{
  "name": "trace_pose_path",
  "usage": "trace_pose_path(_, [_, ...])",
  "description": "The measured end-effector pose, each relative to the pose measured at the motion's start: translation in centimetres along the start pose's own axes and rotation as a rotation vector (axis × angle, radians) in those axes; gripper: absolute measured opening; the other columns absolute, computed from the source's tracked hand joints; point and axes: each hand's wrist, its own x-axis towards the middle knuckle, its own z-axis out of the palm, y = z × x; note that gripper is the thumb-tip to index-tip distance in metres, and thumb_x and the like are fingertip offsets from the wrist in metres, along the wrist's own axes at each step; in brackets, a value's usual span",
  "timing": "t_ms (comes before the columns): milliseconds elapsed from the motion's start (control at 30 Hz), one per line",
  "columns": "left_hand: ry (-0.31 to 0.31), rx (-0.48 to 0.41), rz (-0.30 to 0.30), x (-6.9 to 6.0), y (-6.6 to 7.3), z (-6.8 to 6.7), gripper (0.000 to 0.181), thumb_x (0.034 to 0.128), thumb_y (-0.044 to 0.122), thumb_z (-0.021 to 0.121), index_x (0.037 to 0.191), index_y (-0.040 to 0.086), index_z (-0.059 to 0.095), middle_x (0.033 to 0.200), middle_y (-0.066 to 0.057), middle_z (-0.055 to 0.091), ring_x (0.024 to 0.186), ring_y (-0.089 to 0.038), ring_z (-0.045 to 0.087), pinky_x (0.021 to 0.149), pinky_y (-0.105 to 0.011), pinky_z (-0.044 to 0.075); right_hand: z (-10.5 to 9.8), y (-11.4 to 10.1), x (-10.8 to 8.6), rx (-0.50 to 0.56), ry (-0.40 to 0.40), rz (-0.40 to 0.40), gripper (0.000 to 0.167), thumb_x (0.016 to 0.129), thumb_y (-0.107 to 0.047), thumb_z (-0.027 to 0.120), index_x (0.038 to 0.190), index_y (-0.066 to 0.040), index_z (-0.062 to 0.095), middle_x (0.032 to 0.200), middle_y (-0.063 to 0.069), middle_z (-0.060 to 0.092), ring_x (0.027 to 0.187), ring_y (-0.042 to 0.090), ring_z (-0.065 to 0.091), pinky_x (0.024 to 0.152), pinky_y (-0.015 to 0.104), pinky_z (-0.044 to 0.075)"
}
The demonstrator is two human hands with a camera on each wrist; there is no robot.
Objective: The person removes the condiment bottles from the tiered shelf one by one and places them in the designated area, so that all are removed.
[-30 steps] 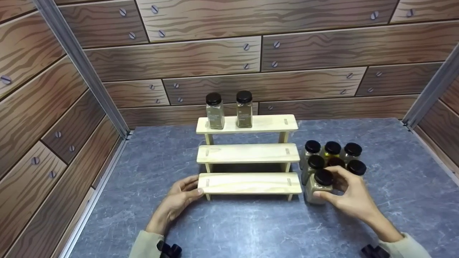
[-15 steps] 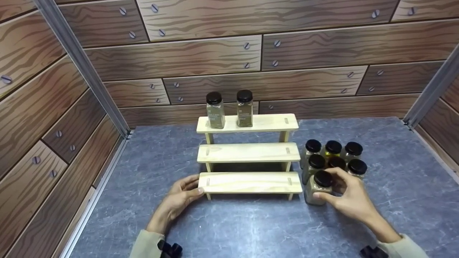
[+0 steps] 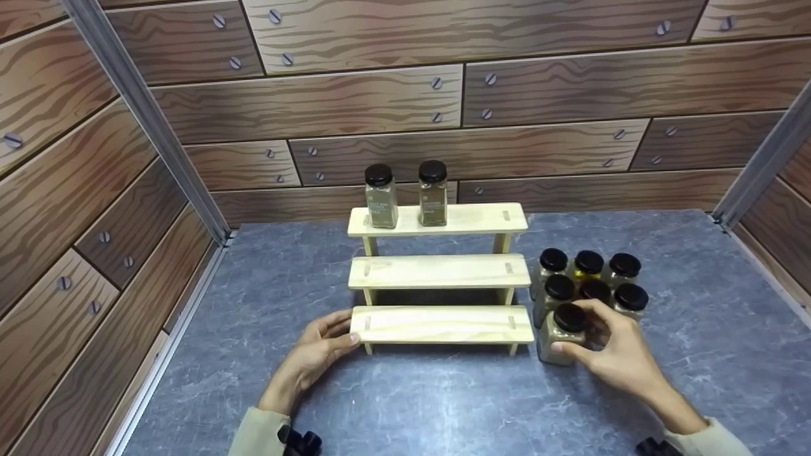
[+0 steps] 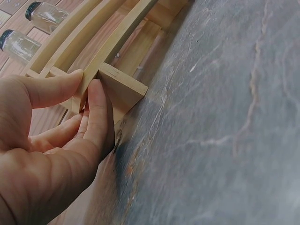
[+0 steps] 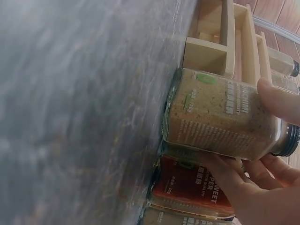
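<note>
A three-tier wooden rack [image 3: 437,326] stands on the grey table. My left hand [image 3: 320,348] pinches the left end of its lowest shelf, thumb on top and fingers beneath, as the left wrist view [image 4: 61,140] shows. On the right, my right hand [image 3: 614,354] grips a square glass spice jar [image 3: 557,345] with a black lid, filled with speckled beige seasoning [image 5: 211,115]. The jar is upright at the near end of a cluster of jars; whether its base touches the table I cannot tell. Thumb and fingers hold it from opposite sides.
Two spice jars, one at the left [image 3: 381,206] and one mid-shelf [image 3: 433,202], stand on the top tier. Several more black-lidded jars [image 3: 589,266] crowd right of the rack, one with red contents [image 5: 187,183]. Wood-patterned walls [image 3: 380,101] enclose the back and sides.
My right hand and its jar have shifted very slightly toward me, opening a little more space from the jars behind. The left hand stays on the rack.
</note>
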Motion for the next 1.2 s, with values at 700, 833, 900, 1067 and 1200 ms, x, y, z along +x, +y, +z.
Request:
trace_pose_path(700, [0.024, -0.002, -0.003, -0.3, 0.1, 0.2, 0.072, 0.0966, -0.009, 0.065, 0.157, -0.02, 0.027, 0.158, -0.041, 0.037, 0.117, -0.021, 0.066, 0.108, -0.029, 0.06, -2.0, -4.9, 3.1, -0.017, 0.043, -0.201, 0.06, 0.069, 0.008, 0.096, 0.124, -0.001, 0.073, 0.115, 0.014, 0.077, 0.104, 0.005, 0.072, 0.093, 0.013, 0.06])
trace_pose_path(833, [0.025, 0.005, -0.003, -0.2, 0.0, 0.2, 0.071, 0.0969, -0.009, 0.065, 0.157, -0.02, 0.028, 0.158, -0.041, 0.038, 0.119, -0.021, 0.065, 0.109, -0.029, 0.059, -2.0, -6.2, 4.6, -0.005, 0.022, -0.217, 0.055, 0.073, 0.006, 0.094, 0.123, 0.0, 0.073, 0.115, 0.014, 0.077, 0.106, 0.004, 0.071, 0.096, 0.015, 0.06])
trace_pose_path(900, [0.027, 0.01, -0.002, -0.1, 0.0, 0.2, 0.07, 0.0969, -0.009, 0.065, 0.156, -0.02, 0.03, 0.158, -0.041, 0.039, 0.12, -0.021, 0.065, 0.108, -0.03, 0.059, -1.8, -6.9, 5.4, -0.015, 0.011, -0.222, 0.053, 0.075, 0.003, 0.094, 0.123, 0.001, 0.073, 0.115, 0.014, 0.078, 0.105, 0.002, 0.071, 0.096, 0.014, 0.06])
trace_pose_path(1067, [0.027, 0.009, 0.0, 0.0, 0.1, 0.3, 0.07, 0.0967, -0.009, 0.065, 0.156, -0.019, 0.031, 0.158, -0.041, 0.038, 0.119, -0.021, 0.067, 0.109, -0.03, 0.059, -1.2, -8.5, 7.1, -0.051, -0.012, -0.211, 0.05, 0.08, -0.006, 0.094, 0.125, -0.002, 0.073, 0.117, 0.01, 0.079, 0.107, 0.013, 0.074, 0.095, 0.012, 0.059])
trace_pose_path(1200, [0.028, 0.011, -0.002, -0.2, 0.3, 0.2, 0.071, 0.0969, -0.008, 0.066, 0.156, -0.02, 0.029, 0.158, -0.042, 0.037, 0.117, -0.021, 0.067, 0.108, -0.03, 0.06, -0.3, -9.7, 8.7, -0.044, -0.05, -0.198, 0.051, 0.082, -0.011, 0.093, 0.127, -0.002, 0.071, 0.12, 0.01, 0.077, 0.109, 0.029, 0.075, 0.097, 0.012, 0.058])
